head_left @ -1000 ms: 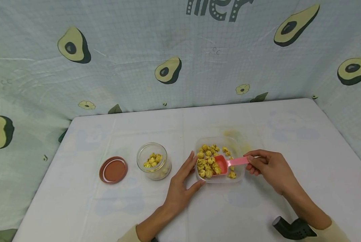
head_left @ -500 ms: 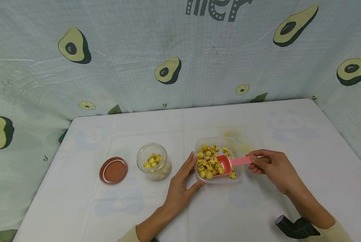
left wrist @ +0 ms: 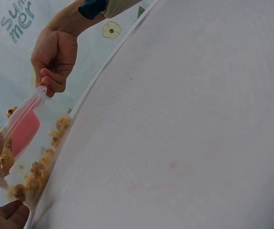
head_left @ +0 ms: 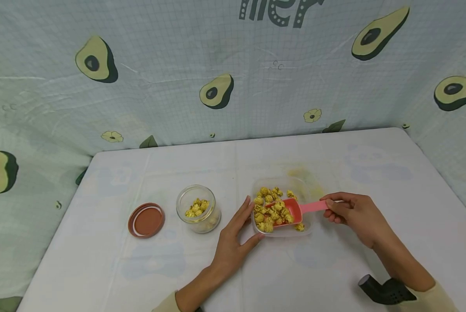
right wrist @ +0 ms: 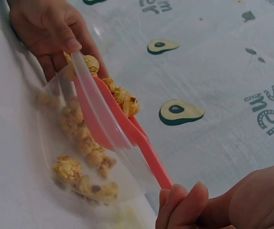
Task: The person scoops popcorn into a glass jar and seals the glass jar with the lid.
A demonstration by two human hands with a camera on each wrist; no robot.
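The scoop (head_left: 296, 209) juts leftward — right hand (head_left: 351, 213) pinching it.

One scoop (head_left: 296, 211), tub (head_left: 286, 233), jar (head_left: 209, 223), lid (head_left: 146, 220)

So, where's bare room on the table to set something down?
Free: in front of the lid and jar, left of the left hand; and the far right of the table, beyond the right hand. Crowded: the tub, holding popcorn and scoop, with a hand either side.
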